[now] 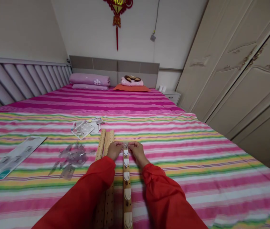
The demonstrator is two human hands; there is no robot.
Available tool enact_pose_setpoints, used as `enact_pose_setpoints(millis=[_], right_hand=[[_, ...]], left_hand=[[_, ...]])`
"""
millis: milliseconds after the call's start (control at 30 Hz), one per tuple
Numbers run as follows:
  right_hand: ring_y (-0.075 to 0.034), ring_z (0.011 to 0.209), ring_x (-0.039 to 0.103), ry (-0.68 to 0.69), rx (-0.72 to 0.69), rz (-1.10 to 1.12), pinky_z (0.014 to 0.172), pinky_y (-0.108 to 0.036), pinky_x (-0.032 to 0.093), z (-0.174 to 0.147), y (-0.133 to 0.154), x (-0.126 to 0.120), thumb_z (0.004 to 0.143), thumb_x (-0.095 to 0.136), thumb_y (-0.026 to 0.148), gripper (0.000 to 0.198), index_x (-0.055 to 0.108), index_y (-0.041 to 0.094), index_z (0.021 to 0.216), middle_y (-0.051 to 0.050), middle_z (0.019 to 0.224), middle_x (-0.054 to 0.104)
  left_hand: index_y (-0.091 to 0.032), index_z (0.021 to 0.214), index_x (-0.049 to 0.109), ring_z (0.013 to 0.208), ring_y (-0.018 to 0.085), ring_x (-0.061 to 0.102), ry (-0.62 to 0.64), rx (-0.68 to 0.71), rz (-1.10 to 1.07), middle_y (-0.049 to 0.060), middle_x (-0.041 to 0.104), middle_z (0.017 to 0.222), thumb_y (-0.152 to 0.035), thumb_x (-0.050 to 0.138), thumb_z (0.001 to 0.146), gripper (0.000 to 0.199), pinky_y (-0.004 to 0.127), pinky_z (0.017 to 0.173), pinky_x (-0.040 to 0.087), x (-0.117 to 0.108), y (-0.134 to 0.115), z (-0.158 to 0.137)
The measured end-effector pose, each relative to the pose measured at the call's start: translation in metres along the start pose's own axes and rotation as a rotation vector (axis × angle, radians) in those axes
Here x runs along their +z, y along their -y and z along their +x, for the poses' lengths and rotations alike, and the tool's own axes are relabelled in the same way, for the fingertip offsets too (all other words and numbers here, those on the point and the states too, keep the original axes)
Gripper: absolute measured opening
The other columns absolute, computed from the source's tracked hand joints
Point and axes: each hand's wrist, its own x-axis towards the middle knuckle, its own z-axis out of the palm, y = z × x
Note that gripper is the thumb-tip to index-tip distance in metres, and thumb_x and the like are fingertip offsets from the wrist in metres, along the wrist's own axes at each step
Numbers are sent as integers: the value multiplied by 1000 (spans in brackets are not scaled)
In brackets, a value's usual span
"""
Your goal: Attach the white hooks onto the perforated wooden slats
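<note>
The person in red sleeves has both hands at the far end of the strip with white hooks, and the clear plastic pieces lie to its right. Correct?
Not quite: the head view shows the plastic pieces lying to the left of the strip, not its right. The left hand and right hand are indeed at its far end.

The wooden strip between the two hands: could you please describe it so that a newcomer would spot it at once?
On the stripe-covered bed, look between the two red sleeves. A narrow wooden strip runs lengthwise there, its far end between the left hand and the right hand. Unlike the hole-dotted strips to its left, it carries a row of white hooks.
</note>
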Motion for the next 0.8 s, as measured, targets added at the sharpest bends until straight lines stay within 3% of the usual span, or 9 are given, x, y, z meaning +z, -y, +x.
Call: enact_pose_setpoints(millis=[367,633,733,800], right_hand=[[-10,42,50,-11,-5,-42,43,-22,39,8,-14,-2,54,68,25,16,61,18,66,5,47,57],[-11,43,50,-6,-46,-91,45,-24,40,8,-20,-6,57,65,23,17,64,19,74,7,49,55],[-14,47,52,9,-74,-123,48,-26,42,8,-22,-8,59,65,23,27,69,20,85,7,49,57],[-17,56,58,21,-91,-152,56,-28,47,10,-24,-9,59,66,22,25,71,22,83,5,57,64]], left_hand=[[-16,72,67,65,14,61,-64,120,336,0,61,58,-14,63,67,7,24,66,46,2,12,14],[-14,99,69,67,15,59,-90,226,452,1,63,67,-9,62,67,33,26,71,45,2,8,6],[-14,94,73,71,17,60,-43,278,474,5,67,73,-9,63,67,29,29,76,45,2,8,4],[-15,86,75,71,18,62,-13,274,473,6,69,74,-10,64,67,22,30,75,46,2,9,4]])
